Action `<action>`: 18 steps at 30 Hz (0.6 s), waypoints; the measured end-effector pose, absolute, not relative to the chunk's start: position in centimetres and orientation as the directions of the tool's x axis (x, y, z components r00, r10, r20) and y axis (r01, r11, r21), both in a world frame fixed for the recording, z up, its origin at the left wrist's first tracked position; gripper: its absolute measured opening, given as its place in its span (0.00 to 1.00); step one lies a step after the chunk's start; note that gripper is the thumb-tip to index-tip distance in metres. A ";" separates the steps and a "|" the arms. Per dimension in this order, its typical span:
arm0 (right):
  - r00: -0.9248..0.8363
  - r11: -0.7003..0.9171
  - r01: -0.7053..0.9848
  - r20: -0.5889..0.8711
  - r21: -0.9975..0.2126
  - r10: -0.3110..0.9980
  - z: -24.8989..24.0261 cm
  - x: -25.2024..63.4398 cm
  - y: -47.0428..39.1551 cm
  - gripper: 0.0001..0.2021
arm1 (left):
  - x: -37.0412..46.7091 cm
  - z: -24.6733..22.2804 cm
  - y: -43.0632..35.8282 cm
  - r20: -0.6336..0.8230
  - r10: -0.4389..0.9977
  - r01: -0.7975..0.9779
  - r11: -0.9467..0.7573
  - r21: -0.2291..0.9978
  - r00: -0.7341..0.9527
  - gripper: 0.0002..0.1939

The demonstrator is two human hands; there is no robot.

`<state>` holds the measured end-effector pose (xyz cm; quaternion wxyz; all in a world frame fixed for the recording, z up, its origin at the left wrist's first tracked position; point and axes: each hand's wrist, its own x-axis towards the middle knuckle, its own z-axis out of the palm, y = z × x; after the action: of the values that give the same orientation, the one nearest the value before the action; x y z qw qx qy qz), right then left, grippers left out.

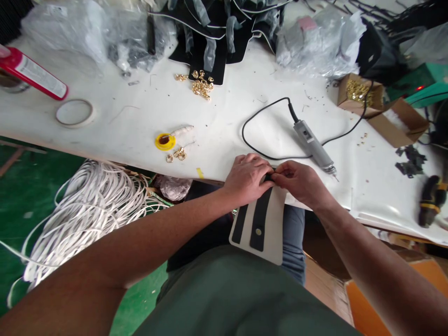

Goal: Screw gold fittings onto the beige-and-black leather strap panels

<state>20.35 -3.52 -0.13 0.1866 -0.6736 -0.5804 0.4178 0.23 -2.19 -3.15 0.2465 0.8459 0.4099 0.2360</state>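
At the table's front edge, both hands work on a pale flat panel (275, 224) with two black straps, one carrying a round metal snap (258, 232). My left hand (248, 177) lies over the panel's upper end, fingers bent and pressing a black strap end there. Close beside it, my right hand (296, 179) pinches the same dark strap end between thumb and fingers. The panel hangs over the edge towards my lap. Whatever is between the fingertips is mostly hidden. Just beyond the right hand lies a grey electric screwdriver (313, 144) with a black cord.
Gold hardware (202, 86) is piled near black panels (215, 60). A yellow ring dish (165, 141), an awl-like tool (182, 130) and gold rings (179, 153) lie left. Rightward are a small carton (360, 95) of gold parts and pliers (432, 200). White cord (94, 210) heaps on the floor.
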 end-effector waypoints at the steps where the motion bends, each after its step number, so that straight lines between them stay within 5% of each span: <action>1: -0.039 -0.272 0.605 -0.369 -0.748 0.929 -0.2 20.5 -3.2 0.11 | 0.2 -3.2 -2.2 0.195 0.811 0.578 -0.541 0.611 0.552 0.12; 7: -0.111 -0.392 0.548 -0.529 -0.739 0.842 0.3 20.8 -1.5 0.12 | 0.2 -3.0 -2.2 0.185 0.816 0.588 -0.532 0.610 0.547 0.14; 14: -0.073 -0.188 0.634 -0.300 -0.750 0.951 -0.1 20.3 -3.5 0.11 | 0.3 -2.8 -2.3 0.191 0.817 0.595 -0.537 0.598 0.545 0.14; 18: -0.074 -0.196 0.628 -0.309 -0.753 0.948 0.2 20.0 -4.1 0.14 | 0.3 -2.9 -2.3 0.204 0.816 0.595 -0.542 0.593 0.540 0.13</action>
<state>20.05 -4.09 0.22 0.1927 -0.6525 -0.6040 0.4151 0.30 -2.33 -2.89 0.2341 0.8458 0.4173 0.2361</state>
